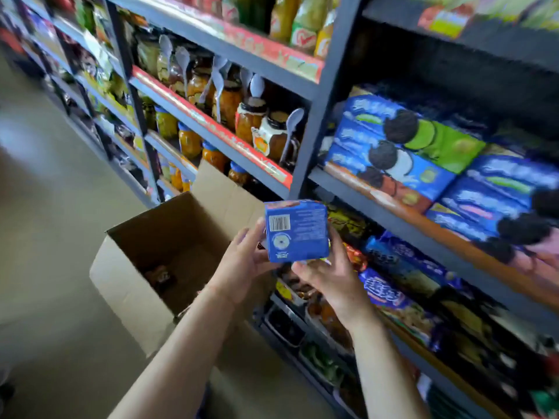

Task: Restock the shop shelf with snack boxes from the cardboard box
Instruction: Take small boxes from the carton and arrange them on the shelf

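Both hands, left (242, 261) and right (329, 276), hold blue snack box (295, 230); turn front outward, slide flat onto cookie stack (393, 152) on shelf (393, 219).

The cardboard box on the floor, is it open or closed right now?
Open. The cardboard box has its flaps up, one standing against the shelf, and its inside shows, with something dark at the bottom.

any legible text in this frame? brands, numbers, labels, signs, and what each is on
None reads clearly.
Blue snack box held in both hands, left hand and right hand: barcode and lines of white print, too small to read.
Blue biscuit boxes on the shelf: white brand lettering, blurred.
Red shelf-edge strips: pale print, blurred.
Jar labels: blurred.
Cardboard box: no print visible.
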